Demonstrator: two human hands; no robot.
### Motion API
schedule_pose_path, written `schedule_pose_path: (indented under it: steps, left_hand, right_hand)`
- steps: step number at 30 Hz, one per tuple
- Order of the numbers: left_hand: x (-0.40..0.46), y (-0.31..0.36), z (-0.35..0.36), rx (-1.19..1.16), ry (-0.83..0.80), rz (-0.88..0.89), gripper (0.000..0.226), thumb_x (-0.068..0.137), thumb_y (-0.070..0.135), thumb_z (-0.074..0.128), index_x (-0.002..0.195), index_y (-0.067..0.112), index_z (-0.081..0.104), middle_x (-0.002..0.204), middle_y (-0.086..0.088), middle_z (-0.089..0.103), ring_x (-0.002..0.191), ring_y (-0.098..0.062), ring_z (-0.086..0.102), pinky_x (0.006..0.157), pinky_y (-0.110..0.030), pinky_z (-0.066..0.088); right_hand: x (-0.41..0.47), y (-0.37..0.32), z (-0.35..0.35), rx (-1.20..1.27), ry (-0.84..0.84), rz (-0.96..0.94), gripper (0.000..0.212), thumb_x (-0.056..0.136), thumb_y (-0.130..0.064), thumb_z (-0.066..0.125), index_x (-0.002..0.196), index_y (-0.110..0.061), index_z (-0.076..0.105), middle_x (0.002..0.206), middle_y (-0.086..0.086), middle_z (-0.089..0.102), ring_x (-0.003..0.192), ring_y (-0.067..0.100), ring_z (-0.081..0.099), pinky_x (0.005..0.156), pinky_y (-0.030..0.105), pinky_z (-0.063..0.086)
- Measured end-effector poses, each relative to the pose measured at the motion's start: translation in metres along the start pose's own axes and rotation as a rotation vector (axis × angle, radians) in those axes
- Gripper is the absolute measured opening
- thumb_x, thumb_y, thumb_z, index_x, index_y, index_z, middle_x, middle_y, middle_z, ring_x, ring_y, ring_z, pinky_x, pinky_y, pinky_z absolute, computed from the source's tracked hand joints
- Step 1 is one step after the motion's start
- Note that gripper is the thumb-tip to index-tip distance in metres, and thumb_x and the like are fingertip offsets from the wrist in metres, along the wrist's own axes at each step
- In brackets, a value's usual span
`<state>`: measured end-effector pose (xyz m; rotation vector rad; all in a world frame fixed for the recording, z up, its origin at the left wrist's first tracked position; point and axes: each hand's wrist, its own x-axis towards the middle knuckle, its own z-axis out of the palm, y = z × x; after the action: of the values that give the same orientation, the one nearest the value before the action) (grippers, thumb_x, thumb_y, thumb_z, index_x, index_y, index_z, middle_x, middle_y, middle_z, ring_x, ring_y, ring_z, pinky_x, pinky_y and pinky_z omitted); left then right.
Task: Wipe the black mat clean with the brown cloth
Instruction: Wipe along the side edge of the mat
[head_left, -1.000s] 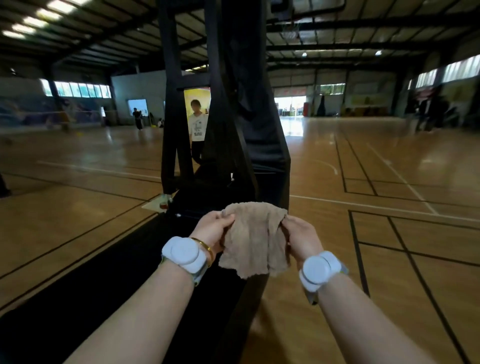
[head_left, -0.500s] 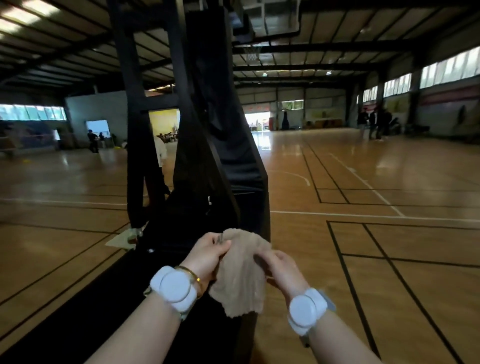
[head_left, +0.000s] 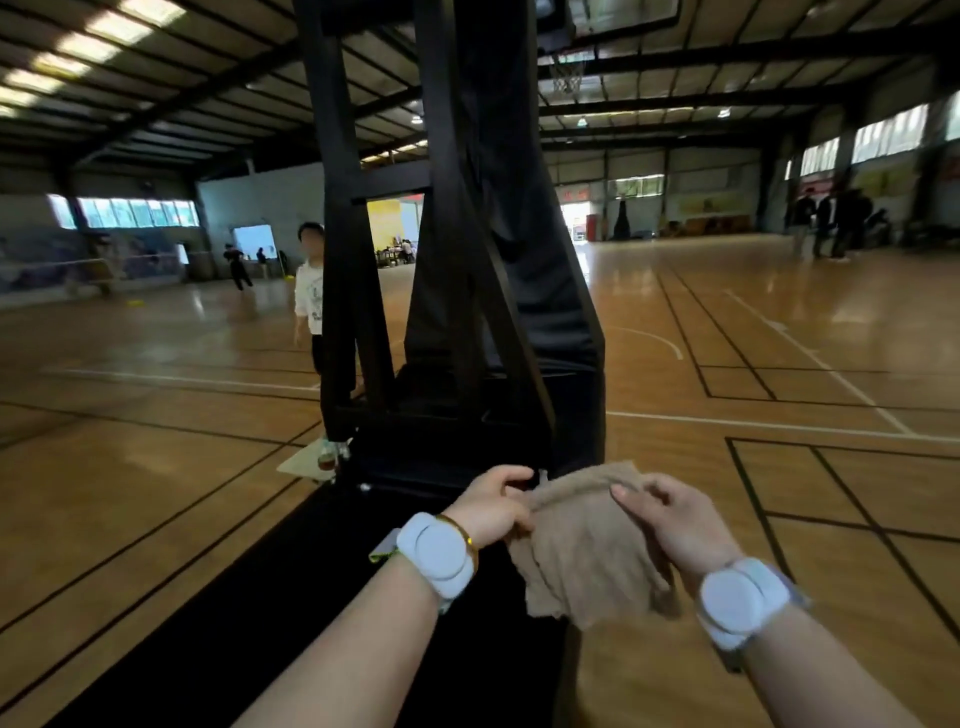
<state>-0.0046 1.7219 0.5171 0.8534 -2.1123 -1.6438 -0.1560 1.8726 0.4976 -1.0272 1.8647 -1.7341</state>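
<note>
Head view: the cloth is held above the mat, pinched at its top edge by the left hand and right hand; soft, light, limp below the grip, it is probably best bunched before wiping.

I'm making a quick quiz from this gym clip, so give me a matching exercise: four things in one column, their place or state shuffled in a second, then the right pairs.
Things:
1. crumpled brown cloth
2. long black mat
3. white round wrist device
4. small bottle with brown liquid

Places or states:
A. strapped beside a gold bangle
B. lying flat on the wooden floor
C. held up between the left hand and the right hand
D. standing at the hoop stand's foot

Pairs: 1-C, 2-B, 3-A, 4-D
</note>
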Motion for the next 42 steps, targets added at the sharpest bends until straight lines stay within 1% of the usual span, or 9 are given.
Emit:
schedule_pose_path:
  steps: [4, 9, 15, 20, 25, 28, 33, 38, 42]
  left_hand:
    - [0.032, 0.001, 0.009, 0.188, -0.204, 0.133, 0.083, 0.073, 0.006, 0.077, 0.143, 0.019, 0.034, 0.121, 0.008, 0.052, 0.122, -0.010, 0.042, 0.106, -0.030, 0.035]
    - [0.088, 0.010, 0.046, 0.100, -0.265, 0.005, 0.014, 0.081, 0.022, 0.073, 0.085, 0.009, 0.072, 0.062, 0.002, 0.062, 0.056, -0.008, 0.058, 0.056, -0.021, 0.047]
    - [0.162, 0.010, 0.097, -0.045, -0.179, -0.077, 0.018, 0.082, 0.010, 0.070, 0.066, 0.012, 0.064, 0.061, 0.000, 0.064, 0.056, -0.008, 0.062, 0.055, -0.021, 0.048]
    - [0.190, 0.003, 0.114, -0.234, -0.047, -0.134, 0.026, 0.093, 0.006, 0.054, 0.068, 0.009, 0.049, 0.054, 0.001, 0.059, 0.046, -0.005, 0.058, 0.044, -0.015, 0.043]
    - [0.224, -0.010, 0.130, -0.305, -0.017, -0.214, 0.016, 0.098, 0.011, 0.047, 0.082, 0.011, 0.051, 0.076, -0.007, 0.060, 0.063, -0.015, 0.061, 0.055, -0.026, 0.051]
    - [0.244, -0.014, 0.138, -0.304, -0.024, -0.204, 0.009, 0.098, 0.010, 0.045, 0.092, 0.010, 0.052, 0.079, -0.008, 0.059, 0.064, -0.016, 0.060, 0.054, -0.025, 0.050]
    - [0.268, -0.021, 0.143, -0.270, -0.036, -0.145, 0.016, 0.097, 0.003, 0.046, 0.085, 0.011, 0.053, 0.073, -0.006, 0.062, 0.059, -0.013, 0.062, 0.053, -0.023, 0.051]
    - [0.301, -0.027, 0.158, -0.177, -0.062, -0.114, 0.016, 0.100, 0.015, 0.045, 0.106, 0.015, 0.060, 0.094, -0.005, 0.066, 0.082, -0.018, 0.062, 0.071, -0.033, 0.050]
    - [0.335, -0.043, 0.177, -0.009, 0.062, -0.066, 0.023, 0.099, 0.023, 0.046, 0.115, 0.015, 0.061, 0.106, -0.009, 0.062, 0.097, -0.024, 0.060, 0.089, -0.048, 0.052]
  right_hand:
    - [0.023, 0.006, 0.006, -0.189, -0.176, -0.101, 0.004, 0.082, -0.014, 0.073, 0.084, -0.010, 0.072, 0.080, 0.009, 0.070, 0.071, 0.011, 0.058, 0.062, 0.016, 0.043]
    - [0.069, 0.029, -0.029, -0.306, -0.296, -0.086, 0.011, 0.081, -0.022, 0.075, 0.087, -0.013, 0.074, 0.082, 0.013, 0.069, 0.072, 0.008, 0.055, 0.068, 0.023, 0.043]
    - [0.136, 0.070, -0.093, -0.377, -0.420, 0.021, 0.019, 0.078, -0.021, 0.077, 0.093, -0.019, 0.065, 0.080, -0.002, 0.062, 0.068, 0.004, 0.053, 0.062, 0.012, 0.043]
    - [0.168, 0.105, -0.131, -0.579, -0.472, 0.129, 0.031, 0.085, -0.032, 0.070, 0.072, -0.009, 0.053, 0.064, 0.002, 0.046, 0.049, 0.002, 0.037, 0.051, 0.019, 0.031]
    - [0.198, 0.130, -0.159, -0.253, -0.309, 0.270, 0.025, 0.076, -0.021, 0.079, 0.068, -0.003, 0.065, 0.064, 0.005, 0.057, 0.063, 0.017, 0.051, 0.065, 0.030, 0.042]
    - [0.209, 0.137, -0.165, -0.051, -0.259, 0.355, 0.012, 0.075, -0.005, 0.078, 0.070, -0.011, 0.069, 0.066, 0.001, 0.067, 0.062, 0.013, 0.060, 0.061, 0.022, 0.050]
    - [0.228, 0.143, -0.180, -0.080, -0.237, 0.341, 0.014, 0.072, -0.001, 0.078, 0.076, -0.013, 0.073, 0.074, 0.002, 0.071, 0.070, 0.013, 0.065, 0.064, 0.020, 0.050]
    - [0.257, 0.163, -0.179, -0.396, -0.120, 0.312, 0.015, 0.079, -0.013, 0.077, 0.070, -0.012, 0.065, 0.063, 0.005, 0.061, 0.055, 0.016, 0.053, 0.050, 0.019, 0.044]
    - [0.281, 0.186, -0.162, -0.688, 0.002, 0.301, 0.025, 0.086, -0.030, 0.063, 0.071, -0.011, 0.058, 0.078, 0.012, 0.061, 0.079, 0.031, 0.059, 0.062, 0.029, 0.040]
